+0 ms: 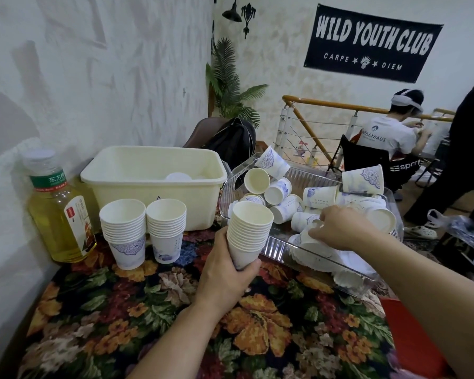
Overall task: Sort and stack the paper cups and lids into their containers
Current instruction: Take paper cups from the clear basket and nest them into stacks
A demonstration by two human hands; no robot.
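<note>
Paper cups (282,195) lie jumbled in the clear tray (274,248) on the table (175,310); judging by looks they are light, thin-walled and easily crushed, best taken round the wall under the rim. Head view: the left hand (225,272) grips a nested cup stack (248,233) by its base, held upright above the table. The right hand (340,228) reaches into the tray, fingers curled on a loose cup (311,237).
</note>
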